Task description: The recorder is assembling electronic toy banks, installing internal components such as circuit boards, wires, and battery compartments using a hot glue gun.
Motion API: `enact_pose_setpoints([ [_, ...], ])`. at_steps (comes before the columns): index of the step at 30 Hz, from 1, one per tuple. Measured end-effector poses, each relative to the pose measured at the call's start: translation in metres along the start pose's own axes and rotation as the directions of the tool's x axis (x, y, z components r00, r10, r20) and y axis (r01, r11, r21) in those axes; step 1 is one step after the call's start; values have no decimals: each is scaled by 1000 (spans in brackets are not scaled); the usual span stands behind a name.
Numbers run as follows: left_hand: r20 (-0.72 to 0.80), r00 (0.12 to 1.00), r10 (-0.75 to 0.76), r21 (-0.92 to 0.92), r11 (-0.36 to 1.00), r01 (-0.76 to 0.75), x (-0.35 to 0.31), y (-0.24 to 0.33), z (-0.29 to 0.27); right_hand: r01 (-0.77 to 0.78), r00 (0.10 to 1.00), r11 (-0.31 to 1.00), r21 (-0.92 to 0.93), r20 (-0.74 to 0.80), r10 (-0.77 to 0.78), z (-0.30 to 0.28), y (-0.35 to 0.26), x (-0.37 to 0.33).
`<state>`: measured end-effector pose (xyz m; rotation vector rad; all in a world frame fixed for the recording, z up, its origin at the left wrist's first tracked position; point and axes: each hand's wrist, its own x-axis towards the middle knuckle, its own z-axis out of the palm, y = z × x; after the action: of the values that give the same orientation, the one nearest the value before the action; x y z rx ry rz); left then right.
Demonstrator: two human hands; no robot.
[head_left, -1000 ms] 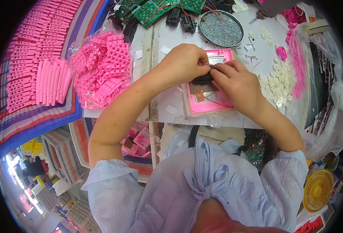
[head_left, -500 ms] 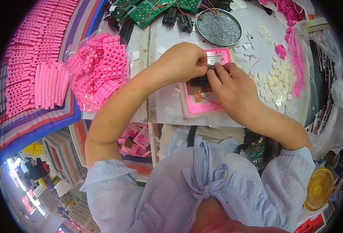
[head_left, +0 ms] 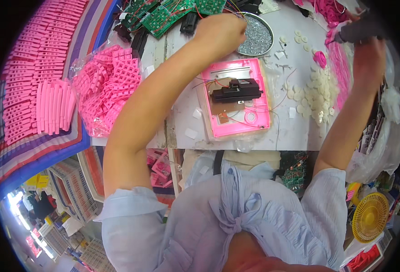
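On the table in front of me lies a pink plastic casing [head_left: 260,126], open side up. A black plastic mechanism [head_left: 236,92] rests across its middle over a brown board, with thin wires trailing out. Beyond the casing, my left hand [head_left: 221,35] is at the left edge of a round metal dish of small screws [head_left: 256,37]. Its fingers are curled closed, and what they pinch, if anything, is hidden. At the far right my right hand [head_left: 370,61] grips a dark power screwdriver [head_left: 361,31], its tip pointing left.
A clear bag of pink keypad parts [head_left: 111,86] sits left of the casing. Green circuit boards [head_left: 166,18] lie at the back. White plastic discs [head_left: 317,93] are heaped to the right, near pink strands [head_left: 342,81]. Stacked pink strips [head_left: 50,54] cover the far left.
Both hands have left the casing, exposing the black mechanism. My left hand has moved up to the screw dish; my right hand has swung to the far right and now holds the screwdriver.
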<state>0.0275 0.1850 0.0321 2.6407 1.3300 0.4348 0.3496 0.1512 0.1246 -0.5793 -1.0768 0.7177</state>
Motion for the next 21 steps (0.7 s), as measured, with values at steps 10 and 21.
enact_pose_setpoints([
  [10, 23, 999, 27, 58, 998, -28, 32, 3, 44, -395, 825, 914, -94, 401, 397, 21, 27, -38],
  [21, -273, 956, 110, -441, 869, -226, -117, 67, -17, -359, 838, 905, 228, 505, 205, 120, -10, -123],
])
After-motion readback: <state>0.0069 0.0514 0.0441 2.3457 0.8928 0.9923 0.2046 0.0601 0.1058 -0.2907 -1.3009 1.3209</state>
